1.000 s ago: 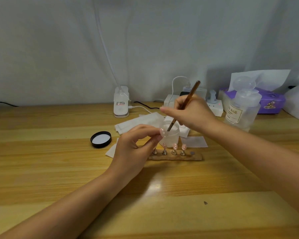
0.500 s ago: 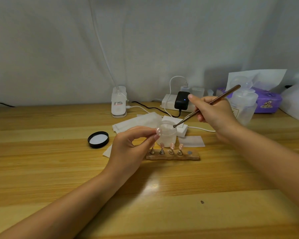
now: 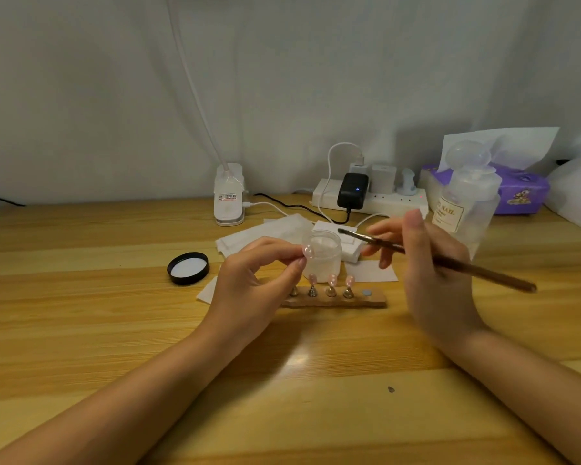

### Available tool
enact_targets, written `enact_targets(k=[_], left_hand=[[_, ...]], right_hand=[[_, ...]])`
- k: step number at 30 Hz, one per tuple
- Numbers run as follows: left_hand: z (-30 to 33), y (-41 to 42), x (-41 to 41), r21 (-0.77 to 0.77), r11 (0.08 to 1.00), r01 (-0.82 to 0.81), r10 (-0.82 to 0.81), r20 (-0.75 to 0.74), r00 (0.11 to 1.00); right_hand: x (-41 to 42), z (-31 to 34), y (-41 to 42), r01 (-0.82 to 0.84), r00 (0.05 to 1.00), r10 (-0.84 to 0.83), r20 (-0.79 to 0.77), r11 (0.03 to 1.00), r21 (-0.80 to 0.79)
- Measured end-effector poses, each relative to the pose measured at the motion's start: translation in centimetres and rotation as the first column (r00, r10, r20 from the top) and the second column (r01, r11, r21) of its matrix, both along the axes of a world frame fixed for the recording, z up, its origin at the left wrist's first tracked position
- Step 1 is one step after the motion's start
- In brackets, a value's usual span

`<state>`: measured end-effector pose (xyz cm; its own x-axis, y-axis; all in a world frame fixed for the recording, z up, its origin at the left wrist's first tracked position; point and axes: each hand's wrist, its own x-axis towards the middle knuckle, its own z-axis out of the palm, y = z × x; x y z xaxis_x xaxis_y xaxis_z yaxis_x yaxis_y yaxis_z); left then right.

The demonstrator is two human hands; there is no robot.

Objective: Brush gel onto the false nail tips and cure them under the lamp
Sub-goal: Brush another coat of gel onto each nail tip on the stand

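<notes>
Pinching a pink false nail tip [image 3: 308, 252] between thumb and forefinger, the left hand [image 3: 255, 283] holds it just in front of the open clear gel jar [image 3: 322, 255]. The right hand [image 3: 433, 280], blurred, has its fingers curled round a brown brush [image 3: 450, 261] whose dark bristle end points at the jar's rim. Three more tips [image 3: 331, 280] stand on metal pegs in a wooden holder [image 3: 336, 298] just behind the left hand. The near half of the wooden counter [image 3: 282, 414] lies bare out to its front edge; the back edge meets a pale wall. A clear pump bottle [image 3: 463, 203] at right reads "NAIL". The black jar lid [image 3: 188, 267] lies apart at left, the white clip lamp [image 3: 228, 196] behind it.
</notes>
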<state>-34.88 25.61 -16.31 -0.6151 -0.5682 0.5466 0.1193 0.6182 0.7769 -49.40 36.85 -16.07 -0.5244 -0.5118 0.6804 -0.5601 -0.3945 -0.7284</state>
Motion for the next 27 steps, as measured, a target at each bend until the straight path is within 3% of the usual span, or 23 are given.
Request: enact_targets(k=[4, 8, 17, 27], left_hand=[[0.0, 0.0, 0.0, -0.042, 0.999, -0.009, 0.010, 0.014, 1.000], [-0.2, 0.0, -0.2, -0.061, 0.998, -0.015, 0.015, 0.006, 1.000], [-0.4, -0.1, -0.2, -0.090, 0.995, -0.033, 0.034, 0.011, 0.999], [-0.2, 0.0, -0.2, -0.078, 0.996, -0.035, 0.039, 0.042, 0.998]], right_hand=[[1.1, -0.4, 0.0, -0.009, 0.957, 0.018, -0.290, 0.999, 0.032], [1.4, -0.5, -0.2, 0.057, 0.875, -0.080, -0.478, 0.996, -0.061], [1.1, -1.1, -0.4, 0.098, 0.858, -0.108, -0.501, 0.994, -0.045], [1.2, -1.1, -0.2, 0.071, 0.910, -0.087, -0.406, 0.996, -0.054]])
